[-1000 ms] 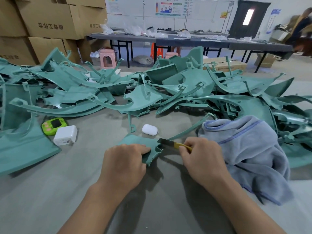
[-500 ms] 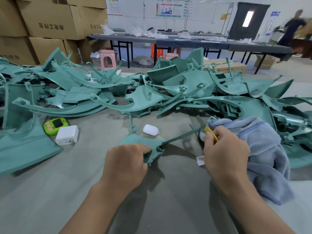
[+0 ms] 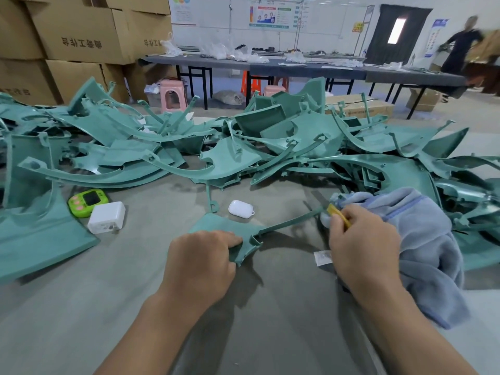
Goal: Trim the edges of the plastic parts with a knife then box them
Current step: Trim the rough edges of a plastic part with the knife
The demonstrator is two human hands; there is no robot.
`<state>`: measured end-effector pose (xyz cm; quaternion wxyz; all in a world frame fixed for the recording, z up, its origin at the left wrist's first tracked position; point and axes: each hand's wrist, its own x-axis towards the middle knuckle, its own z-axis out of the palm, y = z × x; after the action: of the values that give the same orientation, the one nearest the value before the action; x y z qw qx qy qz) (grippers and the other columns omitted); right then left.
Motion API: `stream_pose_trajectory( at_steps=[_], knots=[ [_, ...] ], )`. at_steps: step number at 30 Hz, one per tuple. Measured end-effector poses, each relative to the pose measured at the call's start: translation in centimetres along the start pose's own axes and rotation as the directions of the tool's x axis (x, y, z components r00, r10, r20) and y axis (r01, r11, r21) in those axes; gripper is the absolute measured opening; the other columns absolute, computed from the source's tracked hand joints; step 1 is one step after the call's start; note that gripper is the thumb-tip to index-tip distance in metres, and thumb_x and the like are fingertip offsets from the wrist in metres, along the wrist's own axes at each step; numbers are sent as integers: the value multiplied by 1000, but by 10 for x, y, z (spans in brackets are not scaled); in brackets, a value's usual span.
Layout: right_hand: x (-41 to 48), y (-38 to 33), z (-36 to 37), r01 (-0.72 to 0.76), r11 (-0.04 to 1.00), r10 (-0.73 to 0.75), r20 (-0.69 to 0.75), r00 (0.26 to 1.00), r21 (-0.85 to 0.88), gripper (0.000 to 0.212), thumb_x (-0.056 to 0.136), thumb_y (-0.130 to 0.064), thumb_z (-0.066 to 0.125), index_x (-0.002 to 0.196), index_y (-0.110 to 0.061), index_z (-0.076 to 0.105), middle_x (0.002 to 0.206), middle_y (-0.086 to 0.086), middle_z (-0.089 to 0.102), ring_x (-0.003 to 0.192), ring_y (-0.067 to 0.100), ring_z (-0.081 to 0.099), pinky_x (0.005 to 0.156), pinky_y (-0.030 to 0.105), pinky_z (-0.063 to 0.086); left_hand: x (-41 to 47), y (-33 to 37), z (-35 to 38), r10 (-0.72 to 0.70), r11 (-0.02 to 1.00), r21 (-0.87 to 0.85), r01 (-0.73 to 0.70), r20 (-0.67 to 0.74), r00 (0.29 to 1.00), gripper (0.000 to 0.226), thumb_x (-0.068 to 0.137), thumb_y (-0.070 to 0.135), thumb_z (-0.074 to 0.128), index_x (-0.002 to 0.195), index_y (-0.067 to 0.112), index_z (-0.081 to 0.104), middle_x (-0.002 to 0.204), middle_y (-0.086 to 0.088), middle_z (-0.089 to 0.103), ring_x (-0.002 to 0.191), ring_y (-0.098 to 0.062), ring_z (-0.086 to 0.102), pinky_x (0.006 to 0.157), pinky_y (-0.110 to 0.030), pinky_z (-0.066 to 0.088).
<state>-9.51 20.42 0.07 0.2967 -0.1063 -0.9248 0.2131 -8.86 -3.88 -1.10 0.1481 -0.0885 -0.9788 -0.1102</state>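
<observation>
Right grip (image 3: pixel 362 247) has moved with the knife (image 3: pixel 337 215) from the part's near corner out to the tip of its thin arm, beside the towel (image 3: pixel 422 239), and pinches the yellow handle. Left grip (image 3: pixel 200 263) curls over the teal plastic part (image 3: pixel 224 226), pinning it on the counter (image 3: pixel 270 320). Likely light, thin and springy: the arm would flex, so hold the broad panel by the ribbed corner.
</observation>
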Motion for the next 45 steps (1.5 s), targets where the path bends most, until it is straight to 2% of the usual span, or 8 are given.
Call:
stream_pose_trajectory(
  at_steps=[4,7,13,16,19,24,35,45],
  knots=[
    [-4,1,-3,61,986,-37,-151,988,158,34,99,-25,57,68,-17,45,52,-2,45,56,21,40,59,27,24,-1,1,1,1,999,-43,-1,-16,1000,55,72,33,62,124,51,67,117,29,70,104,-11,70,81,-25,53],
    [-11,-1,2,86,961,-58,-115,992,262,34,101,-24,59,69,-15,52,54,2,49,67,21,44,61,8,32,-4,4,-1,18,996,-86,-30,-136,991,41,64,27,71,102,40,80,89,16,78,73,-23,73,61,-30,56],
    [-15,-4,7,58,847,-73,8,997,528,32,100,-25,61,69,-22,57,56,-4,54,48,10,44,47,16,33,-5,0,-7,-59,949,-299,-103,-489,870,28,91,44,60,97,23,77,57,6,66,48,-15,59,47,-23,43],
    [-19,-10,7,66,775,-98,17,995,628,30,98,-34,59,70,-23,60,54,-7,53,46,8,41,44,17,31,-3,5,-11,-274,772,-636,13,-314,909,16,90,48,64,83,34,67,71,21,69,68,5,62,58,-8,41],
    [-24,-15,6,87,738,-163,51,985,669,31,94,-42,56,71,-22,61,56,-5,54,47,8,41,47,20,30,2,9,-8,-349,375,-891,256,120,929,14,93,34,71,84,25,78,83,16,77,78,-5,73,69,-25,56],
    [-19,-11,7,84,751,-172,70,983,655,29,95,-32,58,68,-22,59,58,-2,56,50,8,43,48,22,32,7,9,-8,-355,97,-892,442,384,853,24,95,30,69,75,30,81,77,2,78,67,-12,74,54,-22,52],
    [-6,2,15,-91,756,69,59,996,649,28,100,-28,60,73,-25,65,58,-7,63,44,7,47,45,23,41,10,-14,-3,-378,680,-629,377,140,915,74,68,87,38,52,14,37,44,7,37,50,-23,43,55,-35,34],
    [-4,6,20,-210,797,197,85,977,566,25,99,-29,58,75,-29,65,65,-11,69,46,8,56,50,31,48,15,-27,-1,-384,732,-592,338,53,922,76,67,90,33,49,16,32,43,7,28,51,-22,35,55,-35,31]
  ],
)
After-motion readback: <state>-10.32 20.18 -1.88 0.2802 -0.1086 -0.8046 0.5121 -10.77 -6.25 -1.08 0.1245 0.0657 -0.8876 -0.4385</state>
